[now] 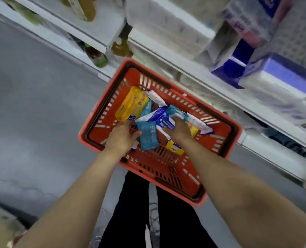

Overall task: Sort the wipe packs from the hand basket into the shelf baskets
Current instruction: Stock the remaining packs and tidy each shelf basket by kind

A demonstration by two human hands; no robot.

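Observation:
A red hand basket (218,151) stands on the floor in front of the shelving, with several wipe packs inside. A big yellow pack (130,103) leans at its far left, and a teal pack (147,136) lies in the middle. My left hand (122,136) reaches into the basket, its thumb against the teal pack's left edge. My right hand (180,130) lies over the packs on the right, fingers curled round a blue and white pack (162,119). A small yellow pack (174,147) shows under my right wrist. No shelf baskets can be made out in the blurred view.
White shelves (193,76) run diagonally behind the basket, holding blurred white and blue paper packs (281,76) and green and amber bottles (98,58). Grey floor (32,113) spreads to the left. My dark trouser legs (175,221) are below the basket.

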